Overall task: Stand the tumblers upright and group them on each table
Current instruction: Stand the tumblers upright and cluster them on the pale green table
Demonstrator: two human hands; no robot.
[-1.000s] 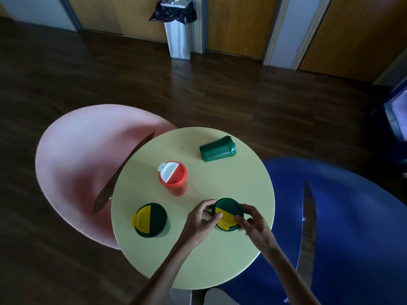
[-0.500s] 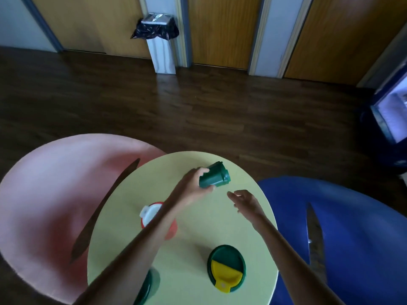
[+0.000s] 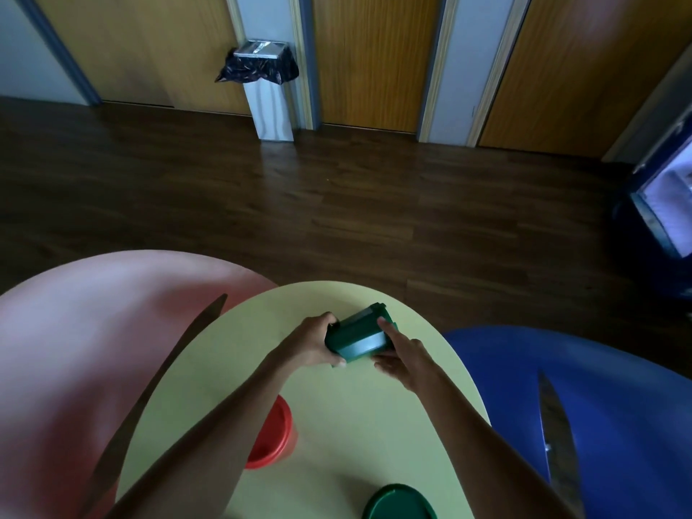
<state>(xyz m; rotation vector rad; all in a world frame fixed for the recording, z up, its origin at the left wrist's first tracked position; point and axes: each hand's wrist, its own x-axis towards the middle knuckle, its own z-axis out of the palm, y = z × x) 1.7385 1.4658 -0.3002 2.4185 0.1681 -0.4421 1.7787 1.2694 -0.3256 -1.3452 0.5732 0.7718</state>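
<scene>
Tumbler (image 3: pixel 357 337), green, hangs tilted over the yellow table's (image 3: pixel 337 425) far side; left hand (image 3: pixel 312 342) grips one end, right hand (image 3: pixel 406 359) pinches the other. Best set the tumbler base-down beside the red tumbler (image 3: pixel 279 436).

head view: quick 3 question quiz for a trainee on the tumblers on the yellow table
1. True or false: the dark green tumbler, held between the left hand and the right hand, stands upright on the yellow table.
2. The red tumbler is: A fully in view; B partly hidden behind the left arm; C held in the right hand.
3. How many tumblers show in this view?

Key
1. False: it is tilted over in the hands.
2. B.
3. Three, counting the green-lidded tumbler cut off by the bottom edge.
</scene>
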